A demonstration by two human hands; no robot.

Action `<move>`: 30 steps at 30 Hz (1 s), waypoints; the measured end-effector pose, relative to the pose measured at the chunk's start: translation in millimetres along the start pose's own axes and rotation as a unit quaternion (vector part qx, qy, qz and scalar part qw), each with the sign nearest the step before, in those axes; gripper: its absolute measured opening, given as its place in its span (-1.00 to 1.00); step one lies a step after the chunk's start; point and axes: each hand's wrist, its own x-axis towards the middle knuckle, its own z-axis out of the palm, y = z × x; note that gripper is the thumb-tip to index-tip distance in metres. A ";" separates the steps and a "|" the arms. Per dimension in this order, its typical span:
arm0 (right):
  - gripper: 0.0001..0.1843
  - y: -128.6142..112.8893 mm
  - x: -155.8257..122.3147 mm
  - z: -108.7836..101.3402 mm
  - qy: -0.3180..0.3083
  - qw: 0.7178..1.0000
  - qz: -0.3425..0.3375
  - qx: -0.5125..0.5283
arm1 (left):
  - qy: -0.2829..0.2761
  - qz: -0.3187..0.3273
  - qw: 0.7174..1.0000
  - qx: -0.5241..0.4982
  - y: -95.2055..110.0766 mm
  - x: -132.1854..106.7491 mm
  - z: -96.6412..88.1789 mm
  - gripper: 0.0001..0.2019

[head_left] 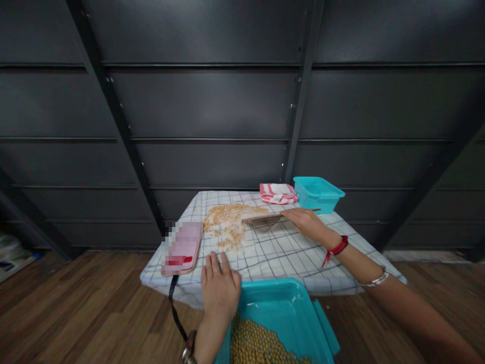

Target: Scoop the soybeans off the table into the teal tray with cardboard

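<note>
My right hand (305,223) grips a flat piece of cardboard (261,219), held low over the cloth at a slant. Left of the cardboard lie scattered yellowish beans (233,233), mixed with fine white grains. My left hand (222,285) rests flat at the near edge of the checked tablecloth (278,255), fingers stretched out, holding nothing. Beside it, against the table's front, is a turquoise tub (280,285) with many brownish-yellow beans (261,344) in its lower part. The tub's near end is cut off by the frame.
A pink phone-like case (184,247), partly pixelated, lies at the table's left, with a black strap (174,308) hanging off the edge. At the back right are a folded pink-and-white cloth (278,193) and a second turquoise tub (318,194). A dark panelled wall (208,106) stands behind.
</note>
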 end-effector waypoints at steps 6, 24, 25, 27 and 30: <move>-0.50 -0.8 18.8 -21.7 -0.002 1.000 0.010 0.000 | -0.010 -0.001 1.000 0.007 -0.9 0.4 -0.5 -0.53; -0.70 -49.8 61.8 7.9 0.038 0.986 -0.156 0.049 | -0.017 -0.006 1.000 0.013 -3.9 1.1 -3.7 -0.54; -0.69 -46.3 57.9 6.2 0.044 0.985 -0.159 0.051 | -0.020 -0.005 1.000 0.011 -4.3 1.2 -4.3 -0.53; -0.65 -38.6 49.6 2.0 0.051 0.984 -0.160 0.052 | -0.028 -0.006 1.000 0.005 -5.0 1.6 -5.6 -0.53; -0.60 -27.8 39.7 -3.3 0.069 0.987 -0.135 0.056 | -0.037 -0.008 0.999 -0.007 -5.2 2.1 -7.6 -0.53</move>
